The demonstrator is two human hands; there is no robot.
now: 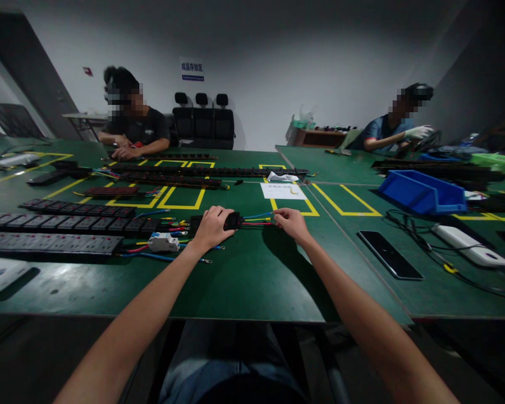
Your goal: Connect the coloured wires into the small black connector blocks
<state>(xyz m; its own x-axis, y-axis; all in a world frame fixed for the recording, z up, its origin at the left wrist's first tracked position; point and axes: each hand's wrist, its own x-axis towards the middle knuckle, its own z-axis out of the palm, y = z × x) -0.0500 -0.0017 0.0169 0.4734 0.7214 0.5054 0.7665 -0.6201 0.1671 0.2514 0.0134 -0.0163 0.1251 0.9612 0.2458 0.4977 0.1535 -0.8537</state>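
Observation:
My left hand (212, 227) is closed over a short black power strip (233, 221) on the green table, hiding most of it. Blue, yellow and red wires run from the strip's right end. My right hand (292, 223) pinches the tip of the blue wire (256, 216) between thumb and fingers. Just below it, the red wire (255, 224) ends close to the fingertips. Left of my left hand lie long rows of power strips (67, 223) with lugged wires, and a white circuit breaker (164, 242) sits among the wires.
A phone (389, 254) and a white power bank (471, 246) with black cables lie to the right, below a blue bin (421, 192). Behind my hands is a paper sheet (283, 191). A white device (4, 274) sits at left. Two people work across the table.

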